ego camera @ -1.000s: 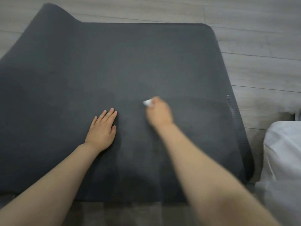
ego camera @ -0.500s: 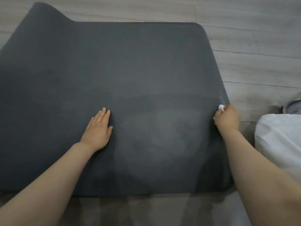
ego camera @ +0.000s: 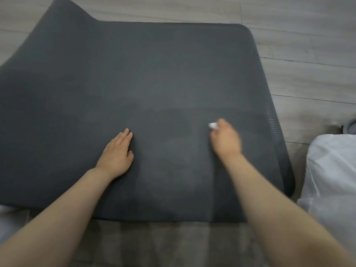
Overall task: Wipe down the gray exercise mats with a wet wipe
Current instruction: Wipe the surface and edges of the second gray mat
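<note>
gripping white wipe in blurred right hand on mat; left hand pressing flat, fingers straight.

We find no readable text, label, brand, number or sign anywhere in view; the mat carries only a fine ribbed texture at its edge, beyond the right grip.

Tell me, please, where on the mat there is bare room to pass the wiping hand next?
The mat is bare beyond both hands up to its far edge, and left of the left hand. A narrower strip lies between the right hand, gripping the wipe, and the right edge. Between the hands is tightest.
</note>
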